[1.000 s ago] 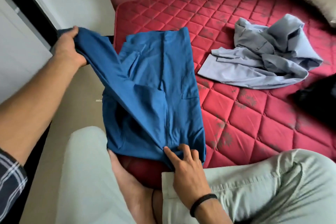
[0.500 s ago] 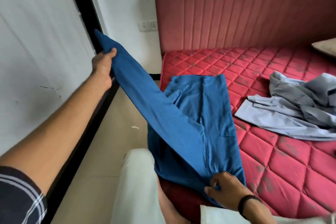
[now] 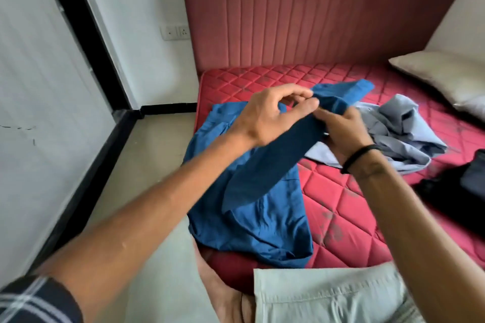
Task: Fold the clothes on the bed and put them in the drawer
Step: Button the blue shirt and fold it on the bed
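Observation:
A blue shirt (image 3: 252, 217) lies on the near left corner of the red quilted mattress (image 3: 341, 207), its body partly hanging over the edge. One blue sleeve is lifted up over the bed. My left hand (image 3: 270, 115) pinches that sleeve near its cuff between thumb and fingers. My right hand (image 3: 341, 131), with a black band on the wrist, grips the same sleeve from below. A crumpled grey-blue shirt (image 3: 399, 131) lies behind my right hand. No drawer is in view.
A dark garment (image 3: 462, 191) lies at the right edge of the bed. A beige pillow (image 3: 443, 73) sits at the back right before the red headboard (image 3: 315, 13). A white panel with a black frame (image 3: 39, 86) stands at left. My knees in pale trousers (image 3: 328, 294) are at the front.
My left hand swung the blue sleeve from far out on the left in over the bed. My right hand left the shirt's bottom hem and rose to take the sleeve.

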Tool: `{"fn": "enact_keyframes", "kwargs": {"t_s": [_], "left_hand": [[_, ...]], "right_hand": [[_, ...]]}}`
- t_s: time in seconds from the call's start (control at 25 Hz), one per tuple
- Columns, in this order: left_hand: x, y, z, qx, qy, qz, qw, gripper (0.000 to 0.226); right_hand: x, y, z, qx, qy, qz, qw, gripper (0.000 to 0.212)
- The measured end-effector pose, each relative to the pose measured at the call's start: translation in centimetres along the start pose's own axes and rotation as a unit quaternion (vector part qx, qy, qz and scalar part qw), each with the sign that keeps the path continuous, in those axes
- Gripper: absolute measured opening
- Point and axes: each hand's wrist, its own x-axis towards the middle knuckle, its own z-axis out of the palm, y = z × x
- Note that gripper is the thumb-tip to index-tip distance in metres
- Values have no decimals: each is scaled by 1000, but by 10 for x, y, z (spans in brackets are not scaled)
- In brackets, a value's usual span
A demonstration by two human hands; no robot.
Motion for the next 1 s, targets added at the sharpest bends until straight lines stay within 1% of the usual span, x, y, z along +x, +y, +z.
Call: {"fn": "enact_keyframes", "kwargs": {"t_s": [0.04,0.08,0.12,0.16,0.2,0.24,0.28,0.32,0.4,0.48,0.56,0.68,0.76,0.88,1.0], "left_hand": [[-15,-13,11,74,50,31,996,41],[-35,-32,23,140,49,24,989,54],[-60,-52,35,208,-4,-26,978,69],[-84,-76,50,279,-85,-96,952,80],[-107,-96,64,340,-163,-155,913,85],[-127,-114,76,377,-216,-188,881,82],[-140,-126,84,387,-235,-202,868,75],[-149,-133,89,383,-232,-202,871,68],[-153,-142,90,362,-215,-193,886,56],[-152,-149,87,323,-215,-205,899,50],[-153,-154,83,261,-223,-240,908,45],[-158,-164,71,128,-208,-296,924,31],[-158,-170,61,72,-204,-318,923,20],[-151,-174,51,53,-224,-340,912,16],[-147,-182,50,96,-247,-368,891,24]], "right_hand": [[-4,1,-26,20,52,0,998,22],[-9,1,-52,27,92,-3,995,19],[-16,-1,-76,17,112,-7,994,16],[-19,1,-99,-1,128,-9,992,13],[-25,-3,-118,-20,143,-10,989,14],[-27,-5,-133,-47,167,-16,985,15],[-28,-8,-144,-81,191,-24,978,12],[-29,-13,-148,-124,213,-35,968,7],[-26,-20,-141,-185,264,-52,945,11],[-15,-21,-118,-180,295,-62,937,16],[10,-14,-90,-134,306,-70,940,14],[66,5,-39,-47,291,-57,954,11],[106,16,0,-11,268,-36,963,20],[167,46,48,12,238,2,971,27],[220,97,80,-22,228,34,973,29]]}}
